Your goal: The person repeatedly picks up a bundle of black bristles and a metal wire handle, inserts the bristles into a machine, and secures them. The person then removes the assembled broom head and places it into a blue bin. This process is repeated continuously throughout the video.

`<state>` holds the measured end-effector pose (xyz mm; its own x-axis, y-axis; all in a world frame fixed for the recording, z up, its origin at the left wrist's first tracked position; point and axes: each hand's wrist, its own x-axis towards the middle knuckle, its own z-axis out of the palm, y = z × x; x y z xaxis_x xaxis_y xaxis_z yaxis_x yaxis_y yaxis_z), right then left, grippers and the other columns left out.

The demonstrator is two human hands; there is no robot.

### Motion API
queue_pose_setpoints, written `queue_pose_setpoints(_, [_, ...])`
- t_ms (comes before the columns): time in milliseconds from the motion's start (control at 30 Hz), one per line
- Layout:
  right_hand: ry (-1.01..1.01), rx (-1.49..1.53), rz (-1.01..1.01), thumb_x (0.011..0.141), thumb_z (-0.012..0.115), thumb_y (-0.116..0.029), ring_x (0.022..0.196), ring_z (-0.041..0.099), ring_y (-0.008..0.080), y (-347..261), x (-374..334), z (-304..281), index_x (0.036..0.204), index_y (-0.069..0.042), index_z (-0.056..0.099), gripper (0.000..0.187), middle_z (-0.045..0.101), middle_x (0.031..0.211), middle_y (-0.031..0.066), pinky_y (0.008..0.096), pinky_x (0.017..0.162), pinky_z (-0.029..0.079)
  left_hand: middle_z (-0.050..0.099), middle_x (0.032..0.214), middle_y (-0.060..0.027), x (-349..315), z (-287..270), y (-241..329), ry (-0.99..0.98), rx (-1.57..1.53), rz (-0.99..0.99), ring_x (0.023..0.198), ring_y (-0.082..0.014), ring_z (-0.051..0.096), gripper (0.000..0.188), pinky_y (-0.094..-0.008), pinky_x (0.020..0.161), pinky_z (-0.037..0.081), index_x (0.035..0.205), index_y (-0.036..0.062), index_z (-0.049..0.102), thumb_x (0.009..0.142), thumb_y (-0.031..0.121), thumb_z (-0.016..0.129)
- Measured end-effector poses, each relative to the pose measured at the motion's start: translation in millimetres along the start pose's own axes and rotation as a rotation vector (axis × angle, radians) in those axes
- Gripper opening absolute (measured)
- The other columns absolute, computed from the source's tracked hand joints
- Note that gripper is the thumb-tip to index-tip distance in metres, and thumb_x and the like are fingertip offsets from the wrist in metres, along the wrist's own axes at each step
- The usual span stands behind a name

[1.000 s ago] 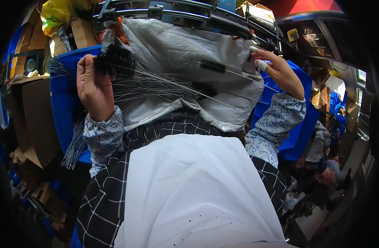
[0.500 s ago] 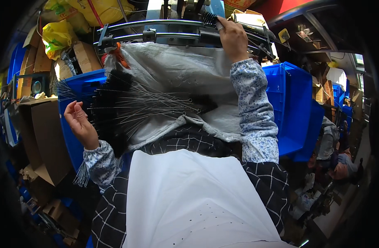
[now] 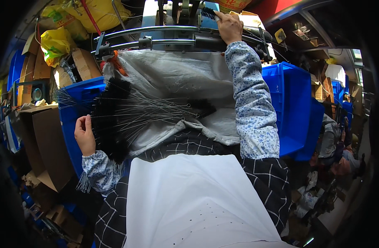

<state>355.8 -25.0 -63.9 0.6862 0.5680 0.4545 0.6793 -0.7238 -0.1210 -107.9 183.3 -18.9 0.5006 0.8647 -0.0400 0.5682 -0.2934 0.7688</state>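
Across a whitish plastic sheet [image 3: 177, 62] on my lap lies a fanned bundle of wire brushes [image 3: 115, 111], black bristles to the left, thin looped wire stems to the right. My left hand [image 3: 85, 135] is at the bundle's left edge, thumb and fingers closed at the tip of one wire brush. At the top, my right hand [image 3: 230, 28] grips a short black-bristled brush [image 3: 207, 13] beside the machine. Its palm side is hidden. A few dark bristled ends [image 3: 202, 107] lie right of the wire loops.
A machine with metal rails [image 3: 156, 41] spans the far side. Blue bins stand at the right [image 3: 286, 107] and left [image 3: 69, 120]. Further left are an opened cardboard box [image 3: 49, 140] and a yellow bag [image 3: 55, 45]. Thin wires [image 3: 67, 97] stick out over the left bin.
My left hand has moved right and down, its fingers closing at the bundle's edge. My right hand has shifted slightly up and left, still holding the brush.
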Motion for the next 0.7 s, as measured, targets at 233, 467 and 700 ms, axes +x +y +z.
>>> queue_pose_setpoints(233, [-0.093,-0.031,0.019,0.083,0.045,-0.023,0.101,0.044,0.0207,2,5,5,0.108,-0.028,0.055,0.027,0.058,0.097,-0.0021,0.0415,0.084,0.031,0.048,0.069,0.0000,-6,7,13,0.145,0.099,0.039,0.064,-0.0070,0.043,0.025,-0.0205,0.059,0.036,0.084,0.0001,0.052,0.088,0.025,0.047])
queue_pose_setpoints(467, [-0.126,-0.117,-0.023,0.085,0.038,-0.017,0.117,0.033,0.0201,18,17,36,0.117,-0.030,0.046,0.035,0.053,0.110,-0.0011,0.0506,0.094,0.016,0.051,0.078,-0.0038,10,-24,-24,0.421,0.141,0.150,0.071,-0.0119,0.046,0.027,-0.0241,0.067,0.039,0.089,-0.0018,0.050,0.090,0.023,0.041])
queue_pose_setpoints(700, [0.007,-0.095,0.073,0.077,0.051,-0.036,0.112,0.034,0.0269,30,-2,12,0.118,-0.018,0.045,0.046,0.047,0.116,0.0074,0.0501,0.089,0.023,0.052,0.091,-0.0114,13,-30,6,0.427,-0.403,0.322,0.087,-0.0151,0.049,0.022,-0.0276,0.081,0.039,0.096,0.0005,0.043,0.092,0.021,0.035])
